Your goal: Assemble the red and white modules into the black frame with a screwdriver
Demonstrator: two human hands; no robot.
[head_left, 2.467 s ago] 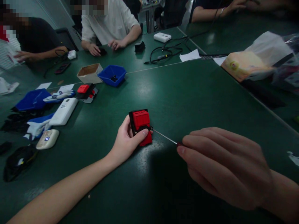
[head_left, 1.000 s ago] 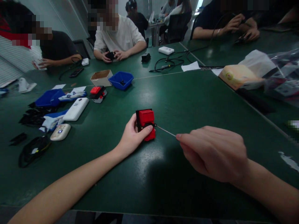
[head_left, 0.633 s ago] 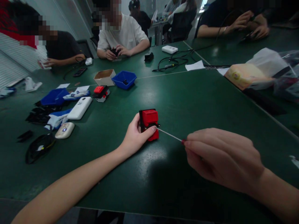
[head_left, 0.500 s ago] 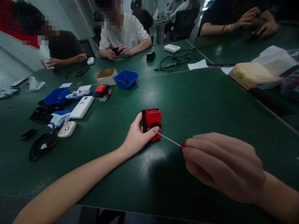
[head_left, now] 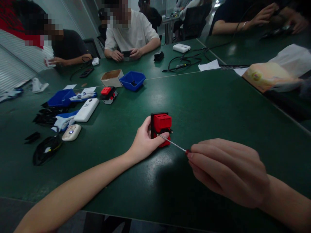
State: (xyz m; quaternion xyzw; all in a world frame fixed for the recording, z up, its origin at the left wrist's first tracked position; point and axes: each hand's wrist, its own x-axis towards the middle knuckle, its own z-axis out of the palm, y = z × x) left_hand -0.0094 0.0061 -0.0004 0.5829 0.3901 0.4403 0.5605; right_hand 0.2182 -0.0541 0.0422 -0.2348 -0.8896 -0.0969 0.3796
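My left hand [head_left: 145, 137] grips a red and black block [head_left: 162, 121] near the middle of the green table [head_left: 194, 103], its thumb lying across the red front. Small screws show at the block's middle. Closed round a screwdriver [head_left: 173, 142] with a dark red handle, my right hand [head_left: 225, 171] is to the right of the block. The metal shaft points up and left, and its tip is at the screw beside my left thumb. Most of the handle is hidden inside my fingers.
A similar red, black and white block [head_left: 108, 94], a blue tray [head_left: 132, 81] and a cardboard box [head_left: 112, 78] stand further back. At left lie a white device [head_left: 86, 110], gloves and a coiled cable [head_left: 47, 150]. Several people sit around the table.
The block and my left hand are slightly further right in view. My right hand sits slightly further left, and the screwdriver tip has shifted from over the thumb to the block's left screw.
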